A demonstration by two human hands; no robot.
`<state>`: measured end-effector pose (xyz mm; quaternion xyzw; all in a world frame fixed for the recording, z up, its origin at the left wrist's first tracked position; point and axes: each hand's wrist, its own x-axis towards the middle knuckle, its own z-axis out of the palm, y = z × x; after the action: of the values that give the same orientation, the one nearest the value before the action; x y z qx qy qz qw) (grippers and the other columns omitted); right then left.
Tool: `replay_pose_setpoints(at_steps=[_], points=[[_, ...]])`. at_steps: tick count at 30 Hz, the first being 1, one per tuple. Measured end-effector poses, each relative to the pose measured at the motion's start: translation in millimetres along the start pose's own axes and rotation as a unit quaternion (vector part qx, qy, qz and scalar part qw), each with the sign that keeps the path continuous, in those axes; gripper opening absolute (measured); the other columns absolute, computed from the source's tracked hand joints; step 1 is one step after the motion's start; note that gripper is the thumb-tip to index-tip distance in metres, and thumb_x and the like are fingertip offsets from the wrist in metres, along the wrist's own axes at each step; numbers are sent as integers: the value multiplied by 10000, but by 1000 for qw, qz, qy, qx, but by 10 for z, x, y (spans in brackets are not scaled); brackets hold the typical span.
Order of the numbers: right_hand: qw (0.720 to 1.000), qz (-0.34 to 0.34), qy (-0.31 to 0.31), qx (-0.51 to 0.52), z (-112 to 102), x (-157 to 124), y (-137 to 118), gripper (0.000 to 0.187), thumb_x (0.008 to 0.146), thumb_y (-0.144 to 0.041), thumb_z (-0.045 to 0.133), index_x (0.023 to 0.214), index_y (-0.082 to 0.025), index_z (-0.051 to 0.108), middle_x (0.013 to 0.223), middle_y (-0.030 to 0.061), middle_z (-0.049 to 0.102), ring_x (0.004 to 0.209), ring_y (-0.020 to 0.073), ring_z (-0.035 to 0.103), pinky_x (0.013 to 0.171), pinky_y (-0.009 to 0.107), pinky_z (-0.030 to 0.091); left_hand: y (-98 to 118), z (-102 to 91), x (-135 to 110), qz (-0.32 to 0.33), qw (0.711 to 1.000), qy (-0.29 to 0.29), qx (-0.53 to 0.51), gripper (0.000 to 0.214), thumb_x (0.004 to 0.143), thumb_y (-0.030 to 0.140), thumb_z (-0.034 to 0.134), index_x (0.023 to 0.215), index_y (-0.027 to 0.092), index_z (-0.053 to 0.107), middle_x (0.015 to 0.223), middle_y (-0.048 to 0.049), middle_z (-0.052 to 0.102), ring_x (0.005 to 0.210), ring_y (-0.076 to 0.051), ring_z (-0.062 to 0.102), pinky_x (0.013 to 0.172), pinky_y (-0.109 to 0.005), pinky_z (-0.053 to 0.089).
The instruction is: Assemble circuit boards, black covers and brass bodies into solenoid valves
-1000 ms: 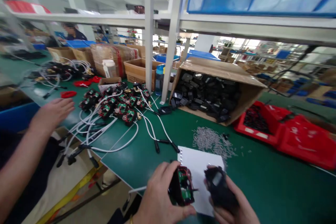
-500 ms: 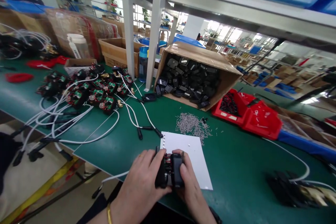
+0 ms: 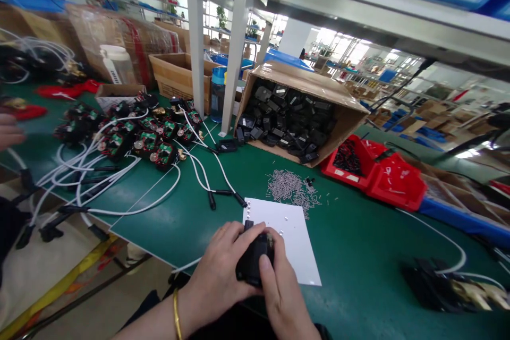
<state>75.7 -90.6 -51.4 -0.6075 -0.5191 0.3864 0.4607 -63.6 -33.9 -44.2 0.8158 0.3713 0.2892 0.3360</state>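
Note:
Both of my hands are wrapped round a black plastic housing point(image 3: 253, 261) near the front edge of the green table. My left hand point(image 3: 221, 263) grips its left side, and my right hand point(image 3: 283, 281) holds the right side with the thumb pressed on the top face. The inside of the housing is no longer visible from above. A white cable point(image 3: 187, 265) runs out to the left from under my left hand. Beneath and beyond the housing lies a white sheet of paper point(image 3: 297, 255) with punched holes along one edge.
A pile of small metal pins or screws point(image 3: 285, 186) lies behind the paper. A tipped cardboard box point(image 3: 306, 77) holds black housings. Opened units with green boards point(image 3: 147, 141) and white cables spread left. Red bins point(image 3: 394, 183) stand right; a co-worker's hand point(image 3: 8, 132) is far left.
The two black halves, apart with red and green parts showing between them, are now brought together in my hands. A co-worker's hand with a brass-ended part has come in at the left.

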Motion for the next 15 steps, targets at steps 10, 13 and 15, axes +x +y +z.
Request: replay_pose_setpoints(at_steps=[10,13,15], points=[[962,104,2,254,53,57,41,606,620,-462,754,1086,-120,575,993,107,643,889,245,597,743,328,492,-251,-94,104,-80,919,-85,-378,618,718,624,550,1159,200,458,1073,-65,566,1002,-250,534,874,-349,411],[963,103,16,249,83,56,41,576,637,-429,751,1092,-127,567,953,94,645,864,235,598,734,336,501,-202,-93,166,-134,927,-45,-348,337,843,467,469,1001,181,550,930,-33,600,873,-195,554,774,-285,428],[964,102,27,243,98,62,34,568,637,-415,750,1089,-126,562,918,86,648,888,244,593,759,353,498,-174,-65,193,-146,927,-25,-343,293,846,434,474,964,179,556,892,-20,597,839,-182,551,749,-270,431]])
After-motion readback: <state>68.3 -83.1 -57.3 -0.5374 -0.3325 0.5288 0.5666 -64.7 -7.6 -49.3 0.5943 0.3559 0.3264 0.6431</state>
